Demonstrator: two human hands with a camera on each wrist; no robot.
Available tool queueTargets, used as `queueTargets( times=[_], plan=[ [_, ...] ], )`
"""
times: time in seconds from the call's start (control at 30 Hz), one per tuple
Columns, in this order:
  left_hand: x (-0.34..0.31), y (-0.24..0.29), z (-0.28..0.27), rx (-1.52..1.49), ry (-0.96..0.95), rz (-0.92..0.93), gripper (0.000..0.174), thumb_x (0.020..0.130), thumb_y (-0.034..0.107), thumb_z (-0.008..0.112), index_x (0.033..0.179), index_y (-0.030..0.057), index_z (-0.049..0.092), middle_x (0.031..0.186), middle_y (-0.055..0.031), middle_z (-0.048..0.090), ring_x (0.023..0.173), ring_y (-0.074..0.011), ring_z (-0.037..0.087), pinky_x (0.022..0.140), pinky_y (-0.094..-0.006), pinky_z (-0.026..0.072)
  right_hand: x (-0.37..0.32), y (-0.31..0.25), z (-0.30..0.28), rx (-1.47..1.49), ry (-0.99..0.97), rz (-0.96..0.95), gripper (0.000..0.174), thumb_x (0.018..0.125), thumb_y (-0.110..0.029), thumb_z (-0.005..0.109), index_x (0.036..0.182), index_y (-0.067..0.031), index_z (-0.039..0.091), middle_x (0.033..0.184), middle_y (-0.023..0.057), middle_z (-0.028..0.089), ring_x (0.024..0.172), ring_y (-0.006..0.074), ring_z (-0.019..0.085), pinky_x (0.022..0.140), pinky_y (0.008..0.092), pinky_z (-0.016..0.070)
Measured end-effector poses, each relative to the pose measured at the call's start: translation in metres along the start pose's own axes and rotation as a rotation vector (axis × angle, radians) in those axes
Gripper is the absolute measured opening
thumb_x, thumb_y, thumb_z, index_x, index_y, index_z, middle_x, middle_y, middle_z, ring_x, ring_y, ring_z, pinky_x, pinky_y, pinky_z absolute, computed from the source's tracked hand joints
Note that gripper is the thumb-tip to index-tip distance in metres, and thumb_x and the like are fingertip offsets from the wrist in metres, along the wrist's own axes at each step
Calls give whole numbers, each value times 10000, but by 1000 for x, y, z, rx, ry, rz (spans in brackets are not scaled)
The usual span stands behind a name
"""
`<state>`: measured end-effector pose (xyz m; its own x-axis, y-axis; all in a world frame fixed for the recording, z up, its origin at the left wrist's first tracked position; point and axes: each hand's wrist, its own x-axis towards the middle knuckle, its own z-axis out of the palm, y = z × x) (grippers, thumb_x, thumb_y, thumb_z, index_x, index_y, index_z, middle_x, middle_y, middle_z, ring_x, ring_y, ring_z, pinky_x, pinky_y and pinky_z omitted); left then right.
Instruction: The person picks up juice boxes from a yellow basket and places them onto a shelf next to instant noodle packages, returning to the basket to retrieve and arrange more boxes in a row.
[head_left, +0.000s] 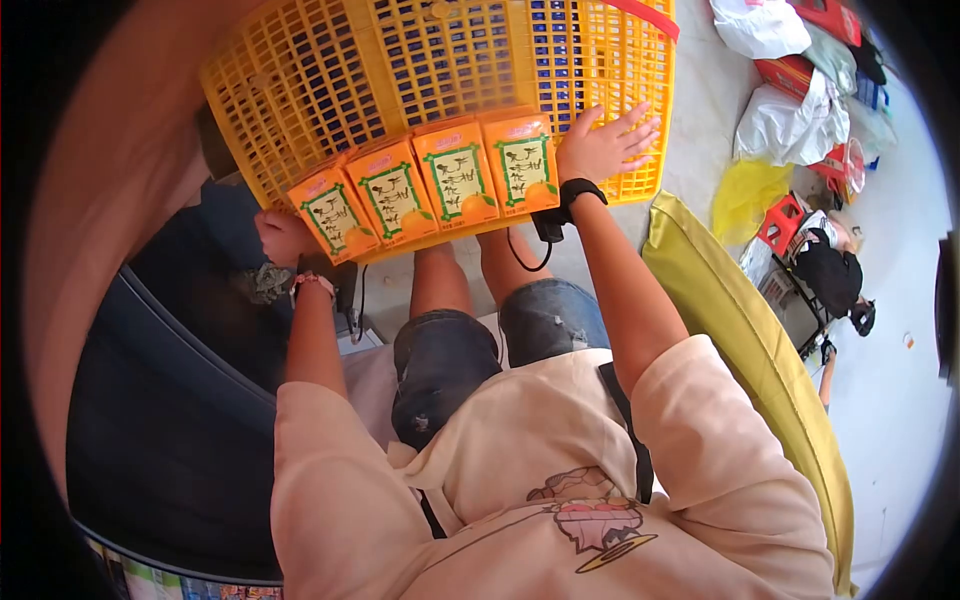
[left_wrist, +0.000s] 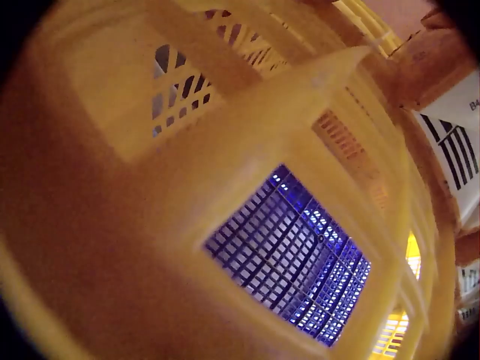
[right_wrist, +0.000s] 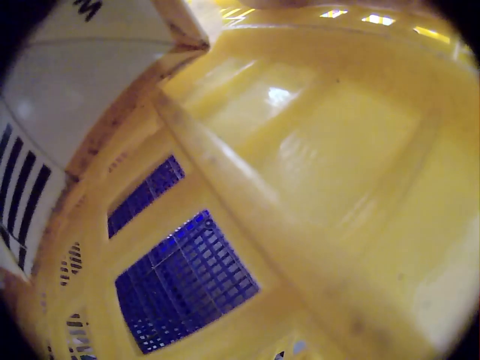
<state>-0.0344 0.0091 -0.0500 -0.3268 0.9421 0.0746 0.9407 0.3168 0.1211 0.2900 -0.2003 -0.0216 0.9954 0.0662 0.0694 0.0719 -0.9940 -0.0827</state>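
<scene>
In the head view several orange juice cartons (head_left: 462,180) with green-framed labels stand in a row along the near side of a yellow plastic basket (head_left: 300,75). My right hand (head_left: 603,148) lies with its fingers spread and straight against the basket, right beside the end carton. At the other end of the row, my left hand (head_left: 285,237) is by the basket's near left corner. Its fingers look bent and are partly hidden, so I cannot tell whether they grip the edge. Basket slats (left_wrist: 300,142) fill the left wrist view, and white carton sides (right_wrist: 97,67) show in the right wrist view.
Blue crate mesh (right_wrist: 187,277) shows through the basket's holes. A long olive-yellow cushion-like piece (head_left: 740,350) lies along my right side. Plastic bags (head_left: 795,125), a red stool (head_left: 778,222) and other items are further right. A dark curved surface (head_left: 160,400) is on my left.
</scene>
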Motion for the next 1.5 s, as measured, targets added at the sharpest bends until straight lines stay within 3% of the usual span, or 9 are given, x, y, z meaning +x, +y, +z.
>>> queueTargets(
  times=[0.53, 0.6, 0.7, 0.8, 0.9, 1.0, 1.2, 1.47, 1.5],
  plan=[
    [-15, 30, -35, -87, -98, 23, 347, 887, 380, 352, 829, 164, 618, 711, -149, 644, 633, -398, 597, 544, -499, 456, 4, 26, -5, 222, -46, -105, 693, 847, -375, 512, 1418, -83, 249, 1462, 235, 202, 1356, 396, 173, 1060, 564, 135],
    [-15, 28, -32, -103, -98, 31, 354, 887, 383, 355, 804, 152, 611, 712, -146, 645, 637, -395, 597, 552, -495, 459, 7, 47, -19, 257, 34, -185, 510, 846, -253, 547, 1305, -65, 432, 1374, 217, 361, 1284, 368, 317, 1036, 504, 237],
    [-14, 27, -32, -97, -112, 33, 360, 889, 380, 353, 786, 140, 602, 692, -141, 638, 636, -390, 597, 552, -483, 461, -10, 70, -67, 671, -177, -451, 129, 827, -10, 531, 925, -15, 615, 943, 126, 588, 932, 268, 544, 832, 340, 420],
    [-15, 34, -34, -118, -63, 51, 353, 892, 366, 349, 786, 142, 600, 687, -144, 634, 638, -388, 599, 550, -478, 456, -53, 109, -80, 667, -485, -567, 89, 788, 5, 549, 816, -30, 626, 724, 100, 593, 675, 227, 573, 624, 310, 443],
    [-15, 33, -33, -121, -86, 33, 357, 882, 374, 342, 798, 144, 601, 709, -148, 644, 650, -393, 603, 558, -486, 451, -103, 121, -80, 495, -938, -532, 141, 749, -89, 523, 831, -75, 637, 707, 99, 588, 644, 238, 574, 616, 349, 465],
    [-14, 37, -40, -112, -149, -14, 433, 865, 402, 312, 829, 120, 638, 774, -171, 658, 697, -398, 614, 591, -478, 461, -145, 142, -39, 326, -1472, -256, 279, 756, -125, 485, 958, -87, 674, 930, 157, 656, 880, 296, 608, 827, 367, 463],
    [-13, 32, -36, -174, -122, 34, 370, 856, 352, 345, 842, 110, 625, 732, -170, 646, 662, -403, 603, 589, -472, 460, -190, 164, 23, 284, -1575, -46, 363, 724, -32, 420, 989, -60, 668, 960, 144, 642, 950, 214, 566, 835, 316, 435],
    [-3, 16, -28, -103, -109, 251, 408, 864, 344, 349, 867, 35, 616, 847, -223, 640, 739, -389, 606, 665, -438, 467, -186, 154, 24, 211, -1747, -185, 388, 730, -26, 383, 991, -75, 667, 996, 146, 639, 928, 225, 593, 841, 323, 441],
    [0, 16, -34, -349, -253, 133, 407, 866, 340, 365, 881, 17, 612, 873, -205, 644, 765, -354, 612, 688, -416, 464, -184, 151, 19, 209, -1817, -182, 384, 733, -26, 389, 991, -82, 667, 1010, 150, 639, 932, 232, 600, 856, 330, 441]
  ],
)
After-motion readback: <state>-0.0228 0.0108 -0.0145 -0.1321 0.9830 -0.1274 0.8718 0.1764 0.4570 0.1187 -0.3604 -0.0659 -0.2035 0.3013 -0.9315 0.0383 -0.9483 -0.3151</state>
